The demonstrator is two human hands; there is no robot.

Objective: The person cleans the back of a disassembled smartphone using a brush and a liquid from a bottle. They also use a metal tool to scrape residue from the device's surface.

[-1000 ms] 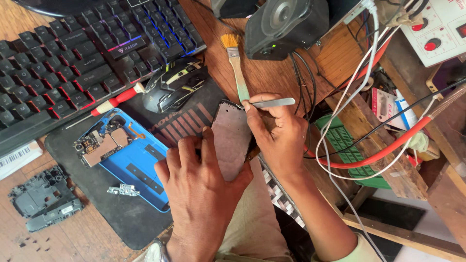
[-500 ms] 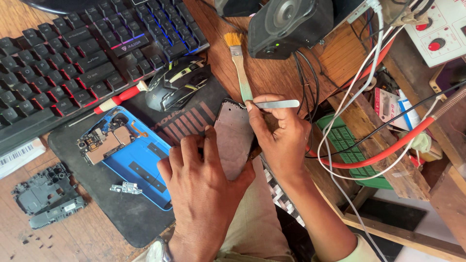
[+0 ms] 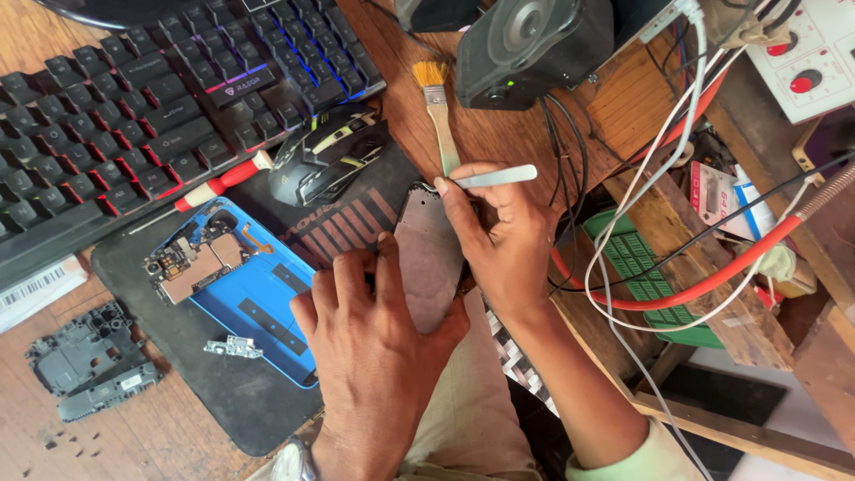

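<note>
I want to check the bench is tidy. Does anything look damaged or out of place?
The opened phone lies with its circuit board bare; a loose metal bracket lies beside it, and tiny dark bits are scattered on the wood.

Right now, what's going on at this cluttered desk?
A person is working on a taken-apart phone. The left hand presses a grey flat panel down, while the right hand holds a slim metal tool at the panel's top edge. Beside them, on a dark mat, lies an opened blue phone body with its circuit board showing. A keyboard, a mouse and a small brush lie nearby.
</note>
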